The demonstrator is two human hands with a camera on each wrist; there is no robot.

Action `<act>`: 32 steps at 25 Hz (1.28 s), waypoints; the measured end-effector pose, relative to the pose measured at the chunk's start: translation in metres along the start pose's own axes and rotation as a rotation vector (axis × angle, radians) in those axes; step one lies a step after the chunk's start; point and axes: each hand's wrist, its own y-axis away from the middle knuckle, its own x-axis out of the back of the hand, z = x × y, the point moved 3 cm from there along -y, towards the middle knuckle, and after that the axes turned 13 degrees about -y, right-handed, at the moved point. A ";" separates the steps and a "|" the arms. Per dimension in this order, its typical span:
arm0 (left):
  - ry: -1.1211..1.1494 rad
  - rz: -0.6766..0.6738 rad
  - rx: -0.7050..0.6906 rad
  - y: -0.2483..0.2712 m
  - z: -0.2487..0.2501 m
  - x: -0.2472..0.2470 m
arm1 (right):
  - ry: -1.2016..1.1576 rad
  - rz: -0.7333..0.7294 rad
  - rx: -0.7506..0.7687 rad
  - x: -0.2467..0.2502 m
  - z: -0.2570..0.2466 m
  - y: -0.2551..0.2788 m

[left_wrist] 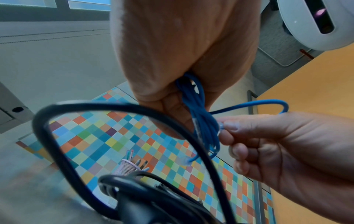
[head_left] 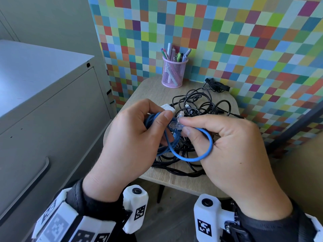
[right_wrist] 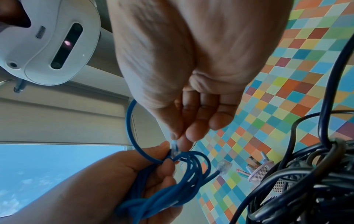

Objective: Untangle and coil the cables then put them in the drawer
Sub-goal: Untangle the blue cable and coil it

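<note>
Overhead, blue cable coil in left hand, plug between right hand fingertips.

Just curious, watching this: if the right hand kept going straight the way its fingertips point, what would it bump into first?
Most likely the left hand, gripping the coiled blue cable. The right hand pinches the clear plug almost against that thumb; depth is unclear.

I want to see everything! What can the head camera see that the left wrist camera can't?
Only the head view shows the table, the grey cabinet and the whole black cable pile. Only the left wrist view shows a window and the white headset. Both show the left hand gripping the blue cable, the right hand pinching its clear plug, and the pink pen cup.
</note>
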 end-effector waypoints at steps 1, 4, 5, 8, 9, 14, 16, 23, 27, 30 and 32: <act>0.004 -0.007 -0.009 0.001 0.002 -0.001 | 0.026 0.001 0.029 0.000 0.000 -0.001; 0.031 -0.027 -0.020 0.002 0.005 -0.002 | 0.035 -0.034 0.095 -0.001 0.002 -0.002; 0.042 -0.034 -0.020 0.002 0.005 -0.002 | 0.007 -0.045 0.097 0.000 0.002 -0.002; 0.048 -0.045 -0.013 0.001 0.005 0.001 | -0.070 -0.046 0.096 0.002 -0.001 -0.002; 0.039 -0.036 -0.014 0.002 0.006 0.002 | -0.098 -0.035 0.097 0.003 -0.001 -0.003; 0.027 0.045 -0.014 0.001 0.003 0.002 | -0.252 0.048 -0.054 0.011 0.003 -0.003; 0.056 0.050 -0.010 0.000 -0.002 0.001 | -0.237 0.044 -0.067 0.011 0.002 -0.003; 0.187 0.082 -0.006 0.000 -0.003 0.001 | -0.067 -0.002 -0.028 0.014 -0.014 -0.004; 0.154 0.072 -0.069 0.002 0.001 -0.001 | -0.002 0.062 -0.089 0.001 -0.019 0.001; 0.115 0.023 -0.103 0.003 0.005 -0.003 | -0.033 0.079 -0.101 -0.003 -0.015 0.001; 0.175 -0.008 -0.075 0.002 0.003 -0.002 | -0.009 0.071 -0.050 -0.005 -0.015 0.000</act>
